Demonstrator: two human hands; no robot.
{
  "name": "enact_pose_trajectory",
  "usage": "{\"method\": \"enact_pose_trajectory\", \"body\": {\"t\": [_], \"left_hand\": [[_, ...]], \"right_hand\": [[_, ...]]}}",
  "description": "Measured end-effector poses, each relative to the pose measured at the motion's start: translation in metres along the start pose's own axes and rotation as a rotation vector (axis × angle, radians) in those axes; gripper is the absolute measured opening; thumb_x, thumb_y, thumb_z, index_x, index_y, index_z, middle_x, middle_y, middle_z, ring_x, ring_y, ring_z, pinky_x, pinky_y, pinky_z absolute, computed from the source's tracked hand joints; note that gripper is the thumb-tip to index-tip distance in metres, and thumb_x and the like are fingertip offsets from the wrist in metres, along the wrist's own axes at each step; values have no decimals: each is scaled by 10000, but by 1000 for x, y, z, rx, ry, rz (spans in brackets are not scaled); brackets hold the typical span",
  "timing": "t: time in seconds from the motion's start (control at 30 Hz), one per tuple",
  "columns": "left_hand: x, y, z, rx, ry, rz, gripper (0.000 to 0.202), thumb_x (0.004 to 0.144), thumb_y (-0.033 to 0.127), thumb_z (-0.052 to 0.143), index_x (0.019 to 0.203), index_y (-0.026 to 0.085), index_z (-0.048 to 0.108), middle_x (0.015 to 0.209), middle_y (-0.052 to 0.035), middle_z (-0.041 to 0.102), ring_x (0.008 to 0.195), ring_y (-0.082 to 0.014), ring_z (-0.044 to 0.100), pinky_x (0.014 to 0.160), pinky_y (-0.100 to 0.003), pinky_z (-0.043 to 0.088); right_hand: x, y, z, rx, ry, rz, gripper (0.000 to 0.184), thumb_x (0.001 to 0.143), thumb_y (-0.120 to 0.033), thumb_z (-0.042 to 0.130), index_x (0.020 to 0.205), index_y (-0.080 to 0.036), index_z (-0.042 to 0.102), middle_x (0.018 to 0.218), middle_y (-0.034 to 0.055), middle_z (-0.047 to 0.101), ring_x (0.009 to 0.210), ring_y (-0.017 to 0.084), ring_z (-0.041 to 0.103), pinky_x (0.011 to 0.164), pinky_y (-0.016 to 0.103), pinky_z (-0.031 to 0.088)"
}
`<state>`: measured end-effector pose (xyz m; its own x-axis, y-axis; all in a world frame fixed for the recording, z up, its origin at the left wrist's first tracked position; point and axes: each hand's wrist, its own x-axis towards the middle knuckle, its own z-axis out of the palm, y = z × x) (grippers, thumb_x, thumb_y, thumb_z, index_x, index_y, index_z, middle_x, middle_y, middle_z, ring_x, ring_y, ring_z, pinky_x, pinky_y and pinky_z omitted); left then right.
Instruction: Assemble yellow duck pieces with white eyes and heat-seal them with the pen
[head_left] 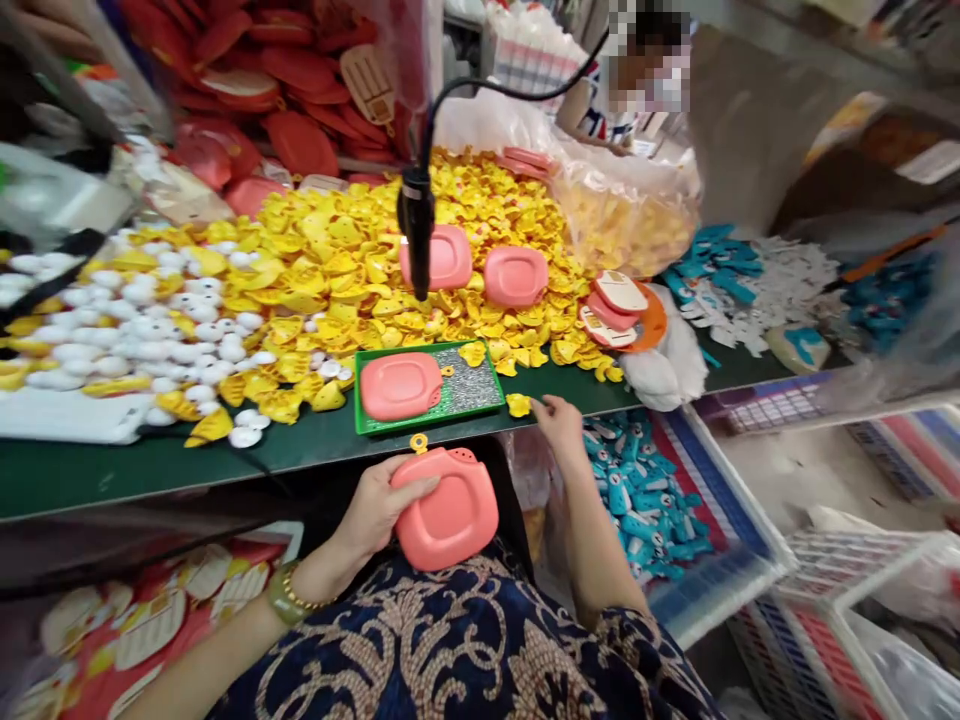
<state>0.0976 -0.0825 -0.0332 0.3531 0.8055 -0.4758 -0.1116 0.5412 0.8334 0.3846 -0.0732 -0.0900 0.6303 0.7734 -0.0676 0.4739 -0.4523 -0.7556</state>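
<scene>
My left hand [379,505] is closed round a pink plastic shell [450,510], held over my lap just below the green table's edge [150,475]. A small yellow piece [418,441] sticks up at the shell's top. My right hand [559,420] reaches to the table edge, its fingertips pinched at a small yellow piece [518,404]. A green tray [480,395] in front of me holds another pink shell [400,385]. Behind it lies a big heap of yellow pieces [330,270].
White round pieces [150,320] pile up at the left. Two pink shells [480,270] lie on the yellow heap. A black tool on a cable [416,230] hangs above the table. Crates at the right hold blue parts [645,500]. Another person sits behind the table.
</scene>
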Motion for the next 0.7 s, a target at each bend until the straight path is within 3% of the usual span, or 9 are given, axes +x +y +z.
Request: {"method": "enact_pose_trajectory", "body": {"t": [0.07, 0.13, 0.27, 0.37, 0.43, 0.5, 0.6, 0.7], "left_hand": [[-2, 0, -1, 3, -9, -4, 461, 497, 336, 910, 844, 107, 710, 730, -30, 687, 632, -139, 597, 600, -212, 514], [-3, 1, -2, 2, -30, -2, 421, 504, 333, 904, 790, 108, 692, 703, -22, 670, 610, -130, 584, 582, -204, 503], [-5, 4, -4, 7, -97, 5, 415, 526, 316, 894, 821, 108, 690, 721, -15, 661, 621, -120, 580, 593, -193, 499], [-5, 5, -8, 33, -128, 27, 407, 566, 309, 880, 869, 110, 696, 743, -13, 657, 629, -111, 574, 600, -183, 495], [-4, 5, -8, 53, -153, 38, 383, 587, 305, 871, 864, 110, 693, 745, -13, 651, 632, -110, 568, 599, -182, 494], [-2, 4, -7, 79, -182, 44, 368, 594, 308, 867, 843, 106, 685, 728, -11, 637, 623, -110, 557, 587, -183, 488], [1, 4, -5, 136, -211, 70, 360, 615, 317, 857, 840, 101, 678, 708, -8, 619, 609, -104, 534, 569, -176, 471], [1, 3, -5, 153, -228, 93, 373, 633, 330, 845, 881, 105, 681, 749, -15, 630, 635, -114, 542, 593, -190, 481]], "right_hand": [[3, -1, -4, -36, -48, -72, 379, 755, -315, 665, 1075, -113, 692, 1062, 157, 643, 1059, 302, 596, 933, 380, 448], [6, -2, -2, -47, -124, -135, 413, 733, -279, 685, 1123, -141, 685, 1146, 148, 608, 1109, 299, 575, 964, 375, 439], [6, 0, 1, -21, -169, -131, 298, 695, -256, 695, 960, -122, 709, 968, 135, 633, 1000, 302, 603, 929, 408, 463], [-10, 0, -3, 48, -132, -69, 313, 758, -375, 651, 921, -109, 672, 862, 113, 651, 836, 257, 625, 789, 392, 524], [-30, -9, -2, 187, -154, -39, 409, 816, -488, 588, 979, -119, 653, 831, 84, 669, 686, 201, 622, 646, 339, 546], [-55, -25, 4, 479, -226, -4, 471, 797, -561, 618, 1004, -140, 665, 840, 64, 692, 618, 171, 624, 571, 304, 550], [-89, -50, 14, 864, -345, 76, 430, 708, -545, 749, 906, -165, 732, 837, 49, 717, 673, 189, 661, 612, 307, 576], [-108, -61, 16, 913, -404, 95, 355, 716, -508, 771, 843, -177, 769, 839, 43, 733, 715, 199, 676, 680, 311, 576]]}}
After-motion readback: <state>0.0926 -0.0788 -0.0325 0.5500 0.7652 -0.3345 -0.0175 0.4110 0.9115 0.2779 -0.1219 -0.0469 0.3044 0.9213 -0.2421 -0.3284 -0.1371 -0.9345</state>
